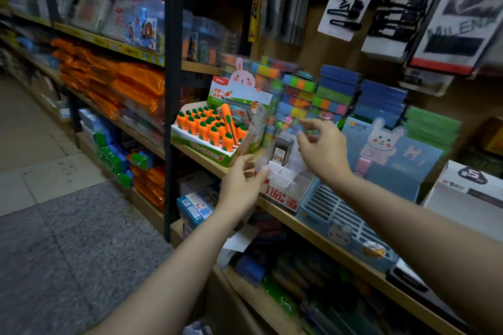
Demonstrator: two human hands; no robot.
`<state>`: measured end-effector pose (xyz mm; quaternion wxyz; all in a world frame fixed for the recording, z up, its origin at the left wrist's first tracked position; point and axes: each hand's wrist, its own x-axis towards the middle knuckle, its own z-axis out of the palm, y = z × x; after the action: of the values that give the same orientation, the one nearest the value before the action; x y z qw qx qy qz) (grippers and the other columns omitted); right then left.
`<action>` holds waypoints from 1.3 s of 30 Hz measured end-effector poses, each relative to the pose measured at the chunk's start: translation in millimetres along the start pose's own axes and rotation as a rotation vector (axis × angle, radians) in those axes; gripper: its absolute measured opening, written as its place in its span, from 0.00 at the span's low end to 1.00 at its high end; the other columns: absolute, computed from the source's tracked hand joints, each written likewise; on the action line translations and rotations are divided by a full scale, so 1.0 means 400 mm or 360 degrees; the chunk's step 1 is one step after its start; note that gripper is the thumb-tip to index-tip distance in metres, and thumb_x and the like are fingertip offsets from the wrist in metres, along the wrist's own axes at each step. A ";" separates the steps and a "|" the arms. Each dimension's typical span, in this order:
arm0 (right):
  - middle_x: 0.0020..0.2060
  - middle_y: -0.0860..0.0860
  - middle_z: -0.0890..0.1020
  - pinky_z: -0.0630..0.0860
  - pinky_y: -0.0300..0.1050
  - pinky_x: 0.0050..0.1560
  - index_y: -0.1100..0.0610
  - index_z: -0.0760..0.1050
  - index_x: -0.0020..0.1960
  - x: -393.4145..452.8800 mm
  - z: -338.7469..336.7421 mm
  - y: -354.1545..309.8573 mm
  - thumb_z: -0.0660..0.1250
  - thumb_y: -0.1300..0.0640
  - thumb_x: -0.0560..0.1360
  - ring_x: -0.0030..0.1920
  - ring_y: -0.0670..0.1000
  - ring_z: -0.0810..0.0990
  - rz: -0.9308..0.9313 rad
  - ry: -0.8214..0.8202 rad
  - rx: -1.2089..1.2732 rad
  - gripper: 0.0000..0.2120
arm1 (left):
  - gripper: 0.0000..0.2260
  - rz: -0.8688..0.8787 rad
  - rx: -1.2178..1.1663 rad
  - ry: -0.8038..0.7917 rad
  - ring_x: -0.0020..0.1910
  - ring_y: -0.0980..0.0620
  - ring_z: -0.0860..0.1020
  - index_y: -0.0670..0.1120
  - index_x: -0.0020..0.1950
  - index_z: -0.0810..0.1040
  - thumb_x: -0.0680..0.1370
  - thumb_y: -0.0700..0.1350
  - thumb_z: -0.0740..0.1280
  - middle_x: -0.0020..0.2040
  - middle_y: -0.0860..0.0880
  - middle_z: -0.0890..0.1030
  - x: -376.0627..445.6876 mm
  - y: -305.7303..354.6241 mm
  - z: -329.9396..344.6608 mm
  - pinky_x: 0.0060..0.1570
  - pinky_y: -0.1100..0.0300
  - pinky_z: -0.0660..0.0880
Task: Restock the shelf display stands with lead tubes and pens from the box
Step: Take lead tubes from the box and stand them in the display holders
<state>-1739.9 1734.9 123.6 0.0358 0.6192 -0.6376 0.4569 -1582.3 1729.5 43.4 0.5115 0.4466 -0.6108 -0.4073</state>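
A white lead-tube display stand (pixel 286 181) with several open compartments sits at the front of the wooden shelf (pixel 313 228). A single dark lead tube (pixel 283 150) stands in its back row. My left hand (pixel 241 183) grips the stand's left side, thumb on its front corner. Over the stand's right half hovers my right hand (pixel 324 149), fingers apart and holding nothing, close to the stand's clear back panel. To the right lies a blue bunny pen display stand (pixel 340 216) whose slots show no pens.
A carrot-eraser display (pixel 206 132) stands just left of the lead stand. Stacked colourful packs (pixel 334 92) fill the shelf behind. A white box (pixel 462 193) sits at far right. Carded items (pixel 351 0) hang above. The aisle floor (pixel 68 239) lies to the left.
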 end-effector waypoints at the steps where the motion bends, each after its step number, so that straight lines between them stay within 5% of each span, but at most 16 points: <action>1: 0.56 0.52 0.78 0.80 0.50 0.54 0.52 0.78 0.61 -0.028 -0.019 -0.012 0.65 0.57 0.78 0.51 0.50 0.81 0.0051 0.0041 0.0185 0.12 | 0.14 0.0032 0.0037 0.0051 0.53 0.60 0.77 0.50 0.61 0.76 0.77 0.51 0.69 0.55 0.56 0.78 -0.012 0.006 -0.015 0.48 0.65 0.73; 6: 0.41 0.47 0.82 0.77 0.36 0.39 0.46 0.79 0.46 -0.276 -0.046 -0.050 0.64 0.65 0.76 0.38 0.44 0.82 -0.0032 -0.0011 0.0671 0.14 | 0.02 0.0101 0.0308 -0.0238 0.47 0.57 0.81 0.51 0.48 0.81 0.77 0.44 0.69 0.44 0.56 0.83 -0.140 -0.025 -0.094 0.52 0.55 0.78; 11: 0.35 0.43 0.82 0.76 0.35 0.42 0.53 0.82 0.42 -0.533 0.069 -0.009 0.65 0.64 0.71 0.37 0.41 0.81 -0.0034 -0.0750 0.0581 0.10 | 0.01 -0.0253 0.0719 -0.0665 0.44 0.52 0.80 0.43 0.46 0.81 0.76 0.39 0.70 0.44 0.48 0.83 -0.369 -0.158 -0.189 0.50 0.56 0.76; 14: 0.33 0.47 0.83 0.75 0.39 0.39 0.54 0.83 0.44 -0.683 0.182 0.062 0.66 0.67 0.73 0.35 0.45 0.80 0.0357 -0.1180 0.0468 0.10 | 0.03 -0.0741 0.0825 -0.0585 0.43 0.54 0.77 0.46 0.44 0.80 0.76 0.39 0.70 0.42 0.49 0.82 -0.523 -0.287 -0.232 0.47 0.58 0.75; 17: 0.47 0.57 0.84 0.73 0.41 0.45 0.60 0.81 0.49 -0.805 0.263 0.128 0.66 0.67 0.74 0.44 0.49 0.77 0.0747 -0.1529 0.0251 0.07 | 0.03 -0.1176 0.0812 -0.0405 0.43 0.52 0.75 0.47 0.44 0.77 0.76 0.39 0.68 0.43 0.45 0.80 -0.659 -0.438 -0.219 0.48 0.59 0.74; 20: 0.49 0.52 0.83 0.70 0.36 0.44 0.52 0.78 0.45 -0.884 0.288 0.185 0.69 0.61 0.75 0.44 0.47 0.77 0.0975 -0.1751 -0.0004 0.04 | 0.10 -0.1243 0.1055 -0.0370 0.33 0.55 0.68 0.46 0.37 0.70 0.77 0.36 0.62 0.36 0.49 0.72 -0.750 -0.546 -0.183 0.36 0.64 0.66; 22: 0.47 0.48 0.81 0.71 0.36 0.41 0.51 0.77 0.42 -0.919 0.298 0.218 0.69 0.58 0.75 0.42 0.46 0.76 0.1017 -0.1803 -0.0121 0.05 | 0.13 -0.1579 0.0554 0.0021 0.31 0.55 0.62 0.45 0.34 0.66 0.76 0.32 0.55 0.30 0.48 0.67 -0.784 -0.634 -0.150 0.34 0.63 0.61; 24: 0.46 0.49 0.81 0.71 0.37 0.42 0.50 0.74 0.39 -0.943 0.313 0.243 0.69 0.59 0.75 0.42 0.47 0.76 0.1040 -0.1873 -0.0192 0.08 | 0.08 -0.1401 0.1033 -0.0412 0.33 0.57 0.68 0.47 0.39 0.72 0.78 0.38 0.64 0.32 0.52 0.73 -0.810 -0.664 -0.145 0.35 0.67 0.65; 25: 0.47 0.51 0.81 0.72 0.38 0.44 0.51 0.74 0.39 -0.953 0.322 0.252 0.69 0.59 0.75 0.44 0.48 0.77 0.1059 -0.1899 -0.0210 0.08 | 0.06 -0.1381 0.1156 -0.0437 0.36 0.57 0.72 0.49 0.43 0.75 0.75 0.40 0.70 0.37 0.53 0.76 -0.805 -0.674 -0.133 0.38 0.68 0.68; 29: 0.48 0.53 0.84 0.73 0.38 0.47 0.58 0.81 0.46 -0.989 0.385 0.274 0.73 0.57 0.73 0.42 0.46 0.76 0.0997 -0.1985 -0.0245 0.05 | 0.17 -0.1454 0.0846 -0.0173 0.52 0.49 0.78 0.44 0.56 0.78 0.70 0.43 0.77 0.51 0.47 0.80 -0.774 -0.693 -0.089 0.51 0.61 0.73; 34: 0.56 0.53 0.82 0.72 0.39 0.53 0.57 0.77 0.59 -1.054 0.467 0.264 0.74 0.46 0.71 0.56 0.52 0.80 0.0967 -0.2059 -0.0239 0.22 | 0.21 -0.1260 0.1022 -0.0009 0.57 0.49 0.77 0.47 0.59 0.77 0.69 0.42 0.77 0.57 0.49 0.79 -0.803 -0.717 -0.064 0.56 0.58 0.72; 39: 0.52 0.56 0.83 0.71 0.41 0.48 0.59 0.74 0.57 -1.089 0.497 0.262 0.75 0.48 0.70 0.54 0.54 0.81 0.0987 -0.1979 -0.0213 0.23 | 0.27 -0.1242 0.1193 0.0075 0.60 0.47 0.72 0.48 0.62 0.73 0.66 0.44 0.79 0.62 0.49 0.70 -0.825 -0.726 -0.067 0.53 0.52 0.74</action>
<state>-1622.4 1920.7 -314.3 -0.4298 0.5518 -0.7139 -0.0336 -1492.6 1967.6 -316.0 0.1413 0.8010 -0.4915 -0.3110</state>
